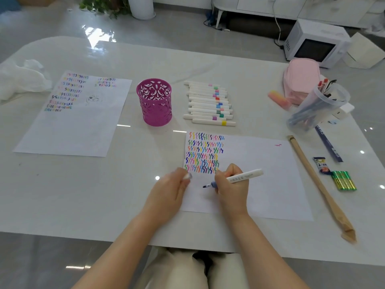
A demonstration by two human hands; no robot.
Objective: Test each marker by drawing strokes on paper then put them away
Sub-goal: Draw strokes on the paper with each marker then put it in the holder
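two sheets (268,184) (83,130), one cup (155,109), one uncapped marker (243,176)

The table (62,195) was seen to be finished in a hard, glossy, stone-like white in which lights were mirrored, while the near paper sheet (270,184) and the far sheet (79,132) were shown matt and smooth. Smooth, satin white plastic was seen on the row of markers (205,101) and the uncapped marker (245,176), clear cloudy plastic on the cup (318,105), and a pierced, slightly shiny magenta wall of untold material on the pen pot (155,113). The pouch (302,76) was rendered in soft matt pink cloth, the batteries (343,180) in glossy green wrap, and the long stick (310,170) in a dull tan, paper-like or wooden.
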